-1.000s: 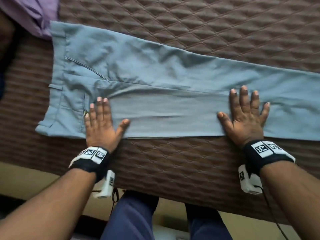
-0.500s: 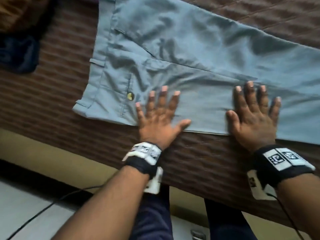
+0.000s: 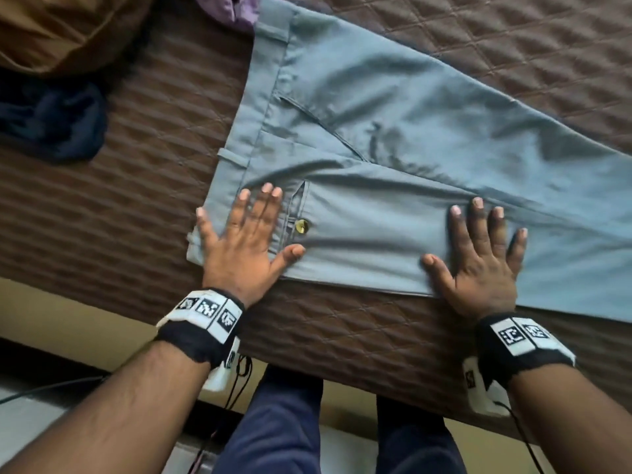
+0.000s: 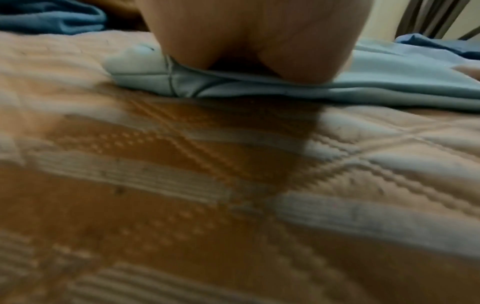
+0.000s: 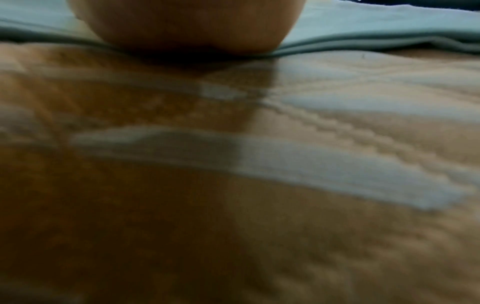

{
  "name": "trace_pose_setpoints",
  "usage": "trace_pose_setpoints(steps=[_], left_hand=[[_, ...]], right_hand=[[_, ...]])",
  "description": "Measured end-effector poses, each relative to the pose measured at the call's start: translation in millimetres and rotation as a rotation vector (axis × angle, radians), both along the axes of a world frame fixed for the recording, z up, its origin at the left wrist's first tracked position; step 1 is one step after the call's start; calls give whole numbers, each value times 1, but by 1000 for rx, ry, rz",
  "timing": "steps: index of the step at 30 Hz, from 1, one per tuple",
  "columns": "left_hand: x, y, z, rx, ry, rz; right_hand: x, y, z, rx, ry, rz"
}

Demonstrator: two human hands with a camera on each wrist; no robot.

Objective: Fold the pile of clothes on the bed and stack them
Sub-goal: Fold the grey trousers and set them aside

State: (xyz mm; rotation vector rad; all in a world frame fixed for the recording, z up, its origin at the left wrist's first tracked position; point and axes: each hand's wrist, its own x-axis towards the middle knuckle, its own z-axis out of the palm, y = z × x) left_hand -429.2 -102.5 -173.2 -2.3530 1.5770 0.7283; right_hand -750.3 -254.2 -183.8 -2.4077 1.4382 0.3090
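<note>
brown quilted bed (image 3: 393, 330) carries the grey-blue trousers (image 3: 393, 107), laid flat near its front edge with the legs running off the frame on the right. left hand (image 3: 244, 241) presses the waistband corner, right hand (image 3: 478, 261) presses the thigh, both with fingers spread flat and gripping nothing. dragging the palms unevenly could likely bunch the cloth or nudge it over the edge. brass button (image 3: 301, 226) sits beside the left thumb. wrist views are blurred, so the fingers cannot be made out there.

The trousers (image 3: 393, 148) lie flat on the bed (image 3: 136, 186), both hands on their near edge, left hand (image 3: 244, 241) by the waistband, right hand (image 3: 478, 265) further along the leg, loose clothes (image 3: 51, 80) heaped left
</note>
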Motion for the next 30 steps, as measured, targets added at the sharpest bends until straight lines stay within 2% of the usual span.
trace_pose_setpoints(steps=[3, 5, 7, 9, 13, 16, 18, 21, 22, 23, 24, 26, 27, 28, 30], left_hand=[[-5, -1, 12, 21, -84, 122], [-20, -16, 25, -61, -69, 138], [-40, -40, 29, -155, -21, -63], [-54, -70, 26, -176, -12, -246], [-88, -130, 14, -164, -6, -358], [-99, -165, 10, -129, 18, -434], [-80, -181, 2, -134, -8, -324], [-32, -198, 9, -154, -85, 182], [-26, -206, 15, -162, -132, 291], [-28, -211, 18, -198, -146, 264], [-39, -218, 21, -257, -106, 84], [-73, -226, 15, -288, 11, -466], [-85, -227, 10, -254, -11, -580], [-89, -228, 6, -187, -61, -512], [-98, -231, 1, -168, -175, 70]], right_hand=[[-3, 0, -1, -10, -17, 7], [-2, 2, -1, -24, -18, 28], [0, 1, 0, -34, -14, 30], [4, 0, 3, -32, -21, 32], [22, -13, 10, -78, -71, -7], [35, -39, 11, -29, -60, -92], [31, -50, 8, -2, -23, -115], [20, -52, 4, 9, -24, -87], [18, -52, 2, 5, -24, -83], [19, -50, 1, -3, -24, -78], [21, -49, -1, -11, -29, -74], [22, -49, -1, -17, -59, -66], [19, -51, -1, -18, -79, -58], [17, -51, -1, -25, -95, -52], [2, -59, 0, -43, -118, -75]])
